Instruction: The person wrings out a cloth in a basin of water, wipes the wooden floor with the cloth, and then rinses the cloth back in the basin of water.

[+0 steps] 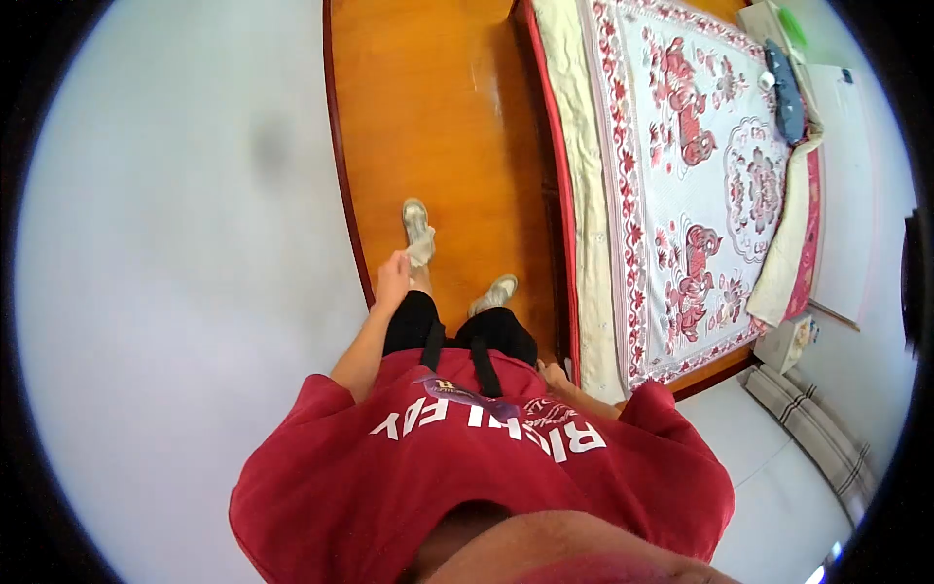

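My left hand (394, 276) is closed on the edge of a small pale cloth (421, 248), which hangs in front of my left shoe (414, 214). It is held out past my black shorts. Low beside my right hip, my right hand (553, 375) is close to the side of the bed (569, 282); its fingers are small and partly hidden, so their hold is unclear.
A red-and-white patterned sheet (671, 195) covers the bed on the right, with a dark blue item (784, 92) at its far side. Orange floorboards (438, 97) run between bed and pale wall (195, 243). A striped curtain (812, 433) is at lower right.
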Tool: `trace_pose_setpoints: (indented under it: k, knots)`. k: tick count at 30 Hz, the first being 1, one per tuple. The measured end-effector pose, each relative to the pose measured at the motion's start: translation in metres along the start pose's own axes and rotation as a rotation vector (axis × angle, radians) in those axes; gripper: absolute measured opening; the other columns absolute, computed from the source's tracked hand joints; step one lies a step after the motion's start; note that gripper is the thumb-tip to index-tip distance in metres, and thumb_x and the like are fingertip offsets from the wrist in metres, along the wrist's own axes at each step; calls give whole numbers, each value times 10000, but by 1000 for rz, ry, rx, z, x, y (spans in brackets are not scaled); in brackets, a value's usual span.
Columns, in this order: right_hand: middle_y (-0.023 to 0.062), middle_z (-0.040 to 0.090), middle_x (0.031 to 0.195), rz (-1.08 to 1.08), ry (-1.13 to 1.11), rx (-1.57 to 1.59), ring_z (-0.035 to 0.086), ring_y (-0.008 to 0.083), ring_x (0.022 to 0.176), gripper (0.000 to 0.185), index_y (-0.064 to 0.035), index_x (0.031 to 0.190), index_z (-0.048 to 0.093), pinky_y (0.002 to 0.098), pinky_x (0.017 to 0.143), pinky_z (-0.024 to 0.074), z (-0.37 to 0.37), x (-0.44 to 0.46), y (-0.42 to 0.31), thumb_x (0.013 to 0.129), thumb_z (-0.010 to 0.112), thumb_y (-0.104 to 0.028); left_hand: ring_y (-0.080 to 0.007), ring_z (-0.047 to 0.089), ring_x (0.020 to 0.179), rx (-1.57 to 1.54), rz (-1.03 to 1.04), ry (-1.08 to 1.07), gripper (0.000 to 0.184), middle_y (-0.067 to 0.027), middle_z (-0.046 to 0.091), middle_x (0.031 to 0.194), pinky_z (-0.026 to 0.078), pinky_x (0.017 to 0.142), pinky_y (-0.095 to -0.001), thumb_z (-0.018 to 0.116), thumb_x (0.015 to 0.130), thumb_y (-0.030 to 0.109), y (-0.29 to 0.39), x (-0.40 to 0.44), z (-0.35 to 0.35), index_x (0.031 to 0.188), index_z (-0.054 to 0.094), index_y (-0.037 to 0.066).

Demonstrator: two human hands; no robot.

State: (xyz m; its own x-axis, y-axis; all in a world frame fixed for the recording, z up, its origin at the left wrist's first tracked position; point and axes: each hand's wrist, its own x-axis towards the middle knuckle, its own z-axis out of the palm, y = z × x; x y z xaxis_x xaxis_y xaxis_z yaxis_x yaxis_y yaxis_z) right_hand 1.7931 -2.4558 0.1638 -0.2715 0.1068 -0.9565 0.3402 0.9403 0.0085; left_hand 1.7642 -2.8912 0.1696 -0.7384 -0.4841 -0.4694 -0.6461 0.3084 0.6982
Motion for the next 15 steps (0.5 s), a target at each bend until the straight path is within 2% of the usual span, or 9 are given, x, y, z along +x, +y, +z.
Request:
trace_pose_setpoints:
  k: [7,12,15]
  knots:
    - [294,646,930,-327,260,54,623,448,939,491,46,997,646,472,808,503,-51,-60,-145,884,527,-417,-413,626,808,-89,220,80,227,-242,642,842,473,701,-450,485,948,181,34,103,-66,1012,585,-12]
    - [263,658,955,-385,379,120,624,436,954,515,44,1002,641,466,815,502,-102,-80,-218,872,541,-443,-397,632,796,-32,258,57,221,-234,647,843,479,690,-438,493,941,185,73,178,-91,996,594,-4]
    - [241,656,1002,-399,367,222,610,430,992,493,-4,1053,637,463,837,495,-134,-62,-258,837,573,-442,-400,632,801,-32,242,-6,221,-239,646,847,481,688,-438,505,931,189,82,232,-90,993,596,-2]
